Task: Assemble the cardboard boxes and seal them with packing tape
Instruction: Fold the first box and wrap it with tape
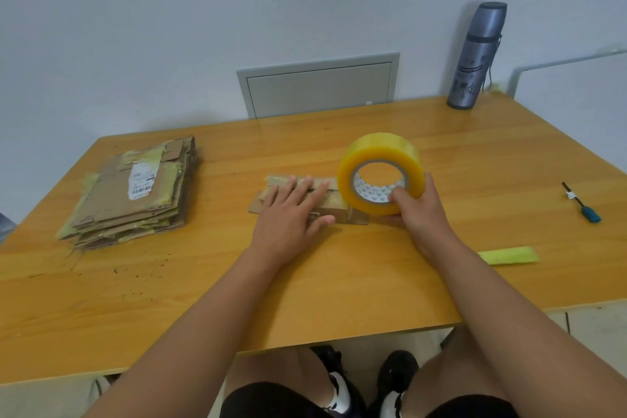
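Knees under the table edge [305, 343]; up top, left hand [291, 214] presses flat, fingers straight, on the small box [334, 210]. Just right of those fingertips, right hand [415, 205] grips the tape roll [380, 173]. Keep tension, pull straight along the seam.

Wooden table [339, 282] with non-task items.
A grey flask [475, 58] stands at the far right corner; a blue-tipped pen [582, 203] lies near the right edge.
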`<state>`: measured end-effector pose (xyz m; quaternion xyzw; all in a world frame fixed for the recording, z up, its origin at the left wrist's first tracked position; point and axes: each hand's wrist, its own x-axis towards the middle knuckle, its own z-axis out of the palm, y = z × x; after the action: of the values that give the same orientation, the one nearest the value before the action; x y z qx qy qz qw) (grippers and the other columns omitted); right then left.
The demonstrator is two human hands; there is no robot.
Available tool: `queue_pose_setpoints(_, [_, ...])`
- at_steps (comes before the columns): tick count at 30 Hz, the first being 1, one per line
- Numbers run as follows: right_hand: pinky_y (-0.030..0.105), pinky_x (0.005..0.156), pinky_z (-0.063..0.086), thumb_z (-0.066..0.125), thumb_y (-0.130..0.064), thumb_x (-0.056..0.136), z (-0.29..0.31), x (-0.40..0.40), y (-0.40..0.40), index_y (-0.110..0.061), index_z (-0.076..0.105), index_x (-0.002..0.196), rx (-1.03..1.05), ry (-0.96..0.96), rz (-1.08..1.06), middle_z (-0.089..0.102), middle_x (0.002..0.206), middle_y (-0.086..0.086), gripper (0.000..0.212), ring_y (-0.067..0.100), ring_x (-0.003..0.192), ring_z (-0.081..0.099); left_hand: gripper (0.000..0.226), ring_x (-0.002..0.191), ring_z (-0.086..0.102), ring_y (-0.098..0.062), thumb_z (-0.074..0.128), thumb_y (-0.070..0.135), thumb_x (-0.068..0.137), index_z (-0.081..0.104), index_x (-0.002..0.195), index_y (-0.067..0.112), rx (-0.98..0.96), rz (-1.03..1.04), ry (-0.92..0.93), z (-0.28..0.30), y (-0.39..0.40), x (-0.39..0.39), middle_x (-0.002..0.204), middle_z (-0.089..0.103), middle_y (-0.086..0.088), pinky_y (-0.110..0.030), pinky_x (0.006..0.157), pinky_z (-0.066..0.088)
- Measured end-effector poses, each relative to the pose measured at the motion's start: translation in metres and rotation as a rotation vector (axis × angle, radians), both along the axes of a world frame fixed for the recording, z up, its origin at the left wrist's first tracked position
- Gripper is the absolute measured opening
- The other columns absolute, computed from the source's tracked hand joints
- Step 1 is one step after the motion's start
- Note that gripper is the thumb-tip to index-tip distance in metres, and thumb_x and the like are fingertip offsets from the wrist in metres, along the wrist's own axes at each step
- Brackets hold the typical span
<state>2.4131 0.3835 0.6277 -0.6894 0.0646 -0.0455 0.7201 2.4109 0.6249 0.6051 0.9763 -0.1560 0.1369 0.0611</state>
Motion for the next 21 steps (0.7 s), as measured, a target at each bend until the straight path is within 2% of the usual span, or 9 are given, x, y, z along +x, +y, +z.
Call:
queue_pose_setpoints(3, [0.046,0.076,0.062,0.059,-0.009,0.092,-0.001,0.0,0.003,-0.015,0.047,0.115,-0.025,-0.003,-0.003,0.057,0.099,0.003,0.027,0.023,0.096,0.063,0.063,0.139,0.043,-0.03,0.023,0.063,0.098,0.053,0.142,0.029,-0.033,-0.015,-0.04,-0.001,-0.003,0.005,0.148,0.05,-0.009,-0.048,0.113,0.034])
queue_pose_setpoints(5, [0.044,0.074,0.062,0.061,-0.01,0.091,0.0,0.001,0.009,-0.014,0.045,0.114,-0.07,-0.008,0.019,0.054,0.096,0.003,0.029,0.021,0.092,0.061,0.057,0.138,0.045,-0.031,0.032,0.054,0.098,0.057,0.138,0.021,-0.055,-0.051,-0.078,-0.002,0.003,0.012,0.147,0.051,-0.01,-0.049,0.111,0.038])
queue_pose_setpoints(9, [0.025,0.057,0.054,0.062,-0.013,0.09,0.002,0.005,0.027,-0.013,0.042,0.114,-0.132,-0.021,0.019,0.051,0.091,0.0,0.031,0.015,0.081,0.056,0.062,0.149,0.022,-0.015,0.037,0.052,0.098,0.041,0.149,0.016,-0.051,-0.107,-0.031,0.002,0.019,0.016,0.16,0.03,0.003,-0.044,0.121,0.023])
queue_pose_setpoints(10, [0.026,0.057,0.054,0.062,-0.014,0.089,0.002,0.005,0.029,-0.014,0.042,0.114,-0.139,-0.022,0.01,0.052,0.09,0.0,0.031,0.016,0.081,0.057,0.067,0.15,0.019,-0.013,0.04,0.056,0.097,0.037,0.151,0.017,-0.061,-0.109,0.009,0.005,0.019,0.016,0.161,0.027,0.004,-0.041,0.122,0.019])
queue_pose_setpoints(12, [0.037,0.068,0.06,0.064,-0.016,0.088,0.0,0.005,0.029,-0.016,0.044,0.112,-0.144,-0.013,0.011,0.054,0.092,0.001,0.032,0.018,0.084,0.059,0.078,0.149,0.021,-0.013,0.043,0.07,0.091,0.033,0.152,0.022,-0.09,-0.079,0.053,0.007,0.014,0.015,0.16,0.03,0.005,-0.037,0.122,0.016])
queue_pose_setpoints(14, [0.039,0.07,0.058,0.066,-0.019,0.087,0.0,0.004,0.028,-0.017,0.045,0.111,-0.203,-0.006,0.007,0.055,0.092,0.002,0.031,0.019,0.084,0.06,0.085,0.148,0.026,-0.015,0.033,0.08,0.084,0.032,0.152,0.029,-0.12,-0.029,0.035,0.007,0.006,0.013,0.158,0.036,0.004,-0.036,0.12,0.016])
queue_pose_setpoints(17, [0.046,0.069,0.051,0.067,-0.025,0.086,0.001,0.0,0.018,-0.016,0.046,0.102,-0.321,-0.021,-0.013,0.054,0.085,0.003,0.027,0.023,0.079,0.057,0.08,0.146,0.031,-0.014,0.027,0.076,0.085,0.041,0.149,0.03,-0.094,0.035,-0.022,0.001,0.001,0.013,0.155,0.04,0.005,-0.035,0.119,0.018])
queue_pose_setpoints(21, [0.037,0.059,0.04,0.067,-0.027,0.086,0.0,-0.009,-0.003,-0.015,0.045,0.097,-0.464,-0.023,-0.075,0.052,0.077,0.002,0.027,0.022,0.069,0.051,0.072,0.145,0.033,-0.015,0.029,0.07,0.088,0.048,0.145,0.03,-0.047,0.033,-0.047,-0.003,0.003,0.017,0.155,0.041,0.004,-0.036,0.119,0.02])
